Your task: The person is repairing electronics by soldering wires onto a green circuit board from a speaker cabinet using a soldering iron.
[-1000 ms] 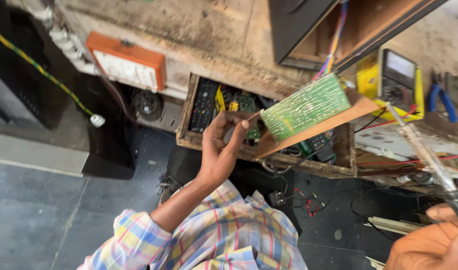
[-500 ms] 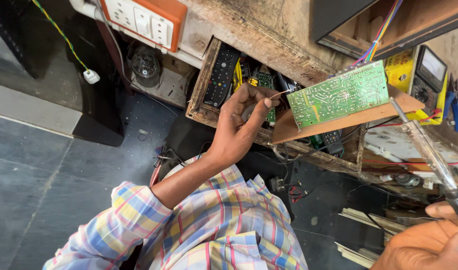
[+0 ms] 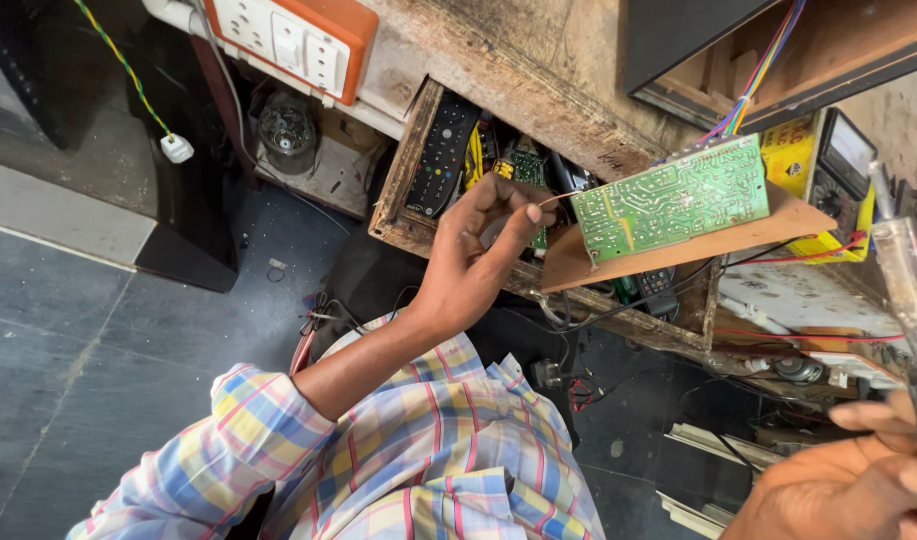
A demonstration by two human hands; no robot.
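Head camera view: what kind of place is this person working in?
Most likely a small electronics repair bench. A green printed circuit board with coloured wires rests on a worn wooden drawer crammed with a black remote control and parts, and a yellow multimeter sits beside it.

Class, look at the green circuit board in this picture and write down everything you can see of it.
The green circuit board is a flat rectangle, its solder side up, covered in pale traces and small silvery joints. It lies tilted on a thin brown board over an open wooden drawer. A bundle of coloured wires runs up from its upper right corner. A thin wire, pinched in the left hand, reaches its left edge.
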